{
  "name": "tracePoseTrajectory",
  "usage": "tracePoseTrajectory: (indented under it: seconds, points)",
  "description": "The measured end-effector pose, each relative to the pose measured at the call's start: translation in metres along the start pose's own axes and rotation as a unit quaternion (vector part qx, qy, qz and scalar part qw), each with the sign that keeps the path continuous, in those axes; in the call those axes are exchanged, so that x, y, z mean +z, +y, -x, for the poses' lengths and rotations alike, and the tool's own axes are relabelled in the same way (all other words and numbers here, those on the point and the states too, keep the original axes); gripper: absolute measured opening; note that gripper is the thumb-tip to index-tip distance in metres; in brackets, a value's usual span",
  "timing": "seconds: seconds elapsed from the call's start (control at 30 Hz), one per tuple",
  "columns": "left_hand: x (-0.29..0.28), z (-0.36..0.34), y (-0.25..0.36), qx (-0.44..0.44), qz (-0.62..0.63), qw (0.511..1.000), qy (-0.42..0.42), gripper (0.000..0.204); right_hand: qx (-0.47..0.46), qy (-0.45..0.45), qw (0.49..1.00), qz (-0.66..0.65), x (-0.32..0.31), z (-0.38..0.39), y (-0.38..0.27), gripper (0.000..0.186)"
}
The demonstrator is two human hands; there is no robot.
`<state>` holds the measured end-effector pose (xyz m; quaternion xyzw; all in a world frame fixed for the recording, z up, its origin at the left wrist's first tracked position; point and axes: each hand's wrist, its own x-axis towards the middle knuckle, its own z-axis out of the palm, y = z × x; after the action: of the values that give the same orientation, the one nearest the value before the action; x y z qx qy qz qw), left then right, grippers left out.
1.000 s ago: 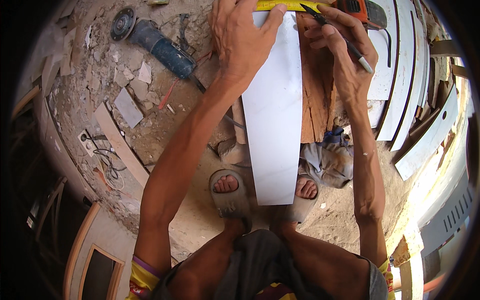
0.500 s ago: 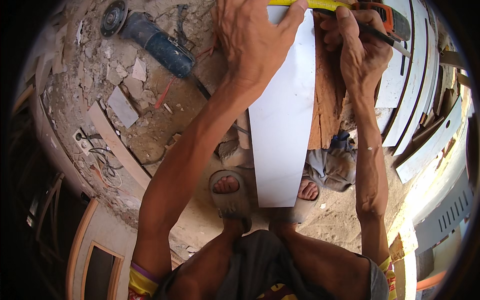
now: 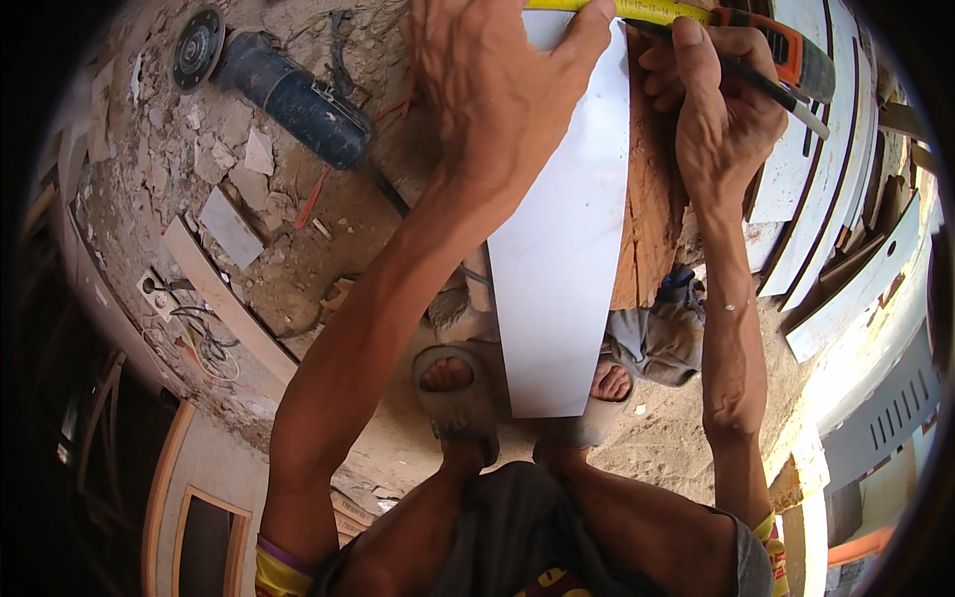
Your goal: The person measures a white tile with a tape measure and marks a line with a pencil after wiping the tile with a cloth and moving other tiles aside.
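A long white tile strip (image 3: pixel 562 239) lies lengthwise before me, on a rough wooden block (image 3: pixel 652 199). Across its far end runs the yellow blade of a tape measure (image 3: pixel 662 10), whose orange and black case (image 3: pixel 791 55) rests beyond my right hand. My left hand (image 3: pixel 502 80) bears on the strip's far end, its thumb pressed along the blade; the other fingertips are cut off by the frame's top edge. Pinched in my right hand (image 3: pixel 721 109) is a dark pen (image 3: pixel 761 82), its tip at the strip's right edge beside the blade.
An angle grinder (image 3: pixel 298 104) lies on the rubble at the left, its cord running under my left forearm. A socket strip (image 3: pixel 159 294) and tile offcuts (image 3: pixel 231 227) sit nearby. Several long pale strips (image 3: pixel 811 199) are stacked at the right. A grey cloth (image 3: pixel 657 343) lies by my foot.
The view has shifted slightly, so the grinder and rubble sit further left. The pen tip has come closer to the tape blade and the strip's edge. Both hands keep their holds.
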<state>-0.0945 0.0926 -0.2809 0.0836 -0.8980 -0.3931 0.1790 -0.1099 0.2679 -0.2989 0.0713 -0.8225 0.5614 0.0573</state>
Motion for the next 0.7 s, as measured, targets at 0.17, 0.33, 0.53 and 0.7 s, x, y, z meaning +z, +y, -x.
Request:
tracePoseTrajectory:
  seconds: [0.17,0.33,0.53,0.7]
  points:
    - [-0.006,-0.001,0.013,-0.009,-0.017,0.999,-0.027,0.022,0.01,0.0,1.0,0.011,-0.002,0.0,0.003,0.029]
    - [0.0,0.0,-0.002,0.013,0.005,1.0,-0.008,0.022,0.018,-0.005,1.0,0.012,0.0,0.0,0.001,0.029]
    - [0.0,0.0,0.0,-0.001,0.006,1.0,-0.017,0.022,-0.003,-0.019,1.0,0.021,-0.003,0.0,0.006,0.029]
    - [0.0,0.0,0.0,0.0,0.003,1.0,-0.019,0.022,0.005,-0.017,1.0,0.014,-0.002,0.0,0.004,0.03]
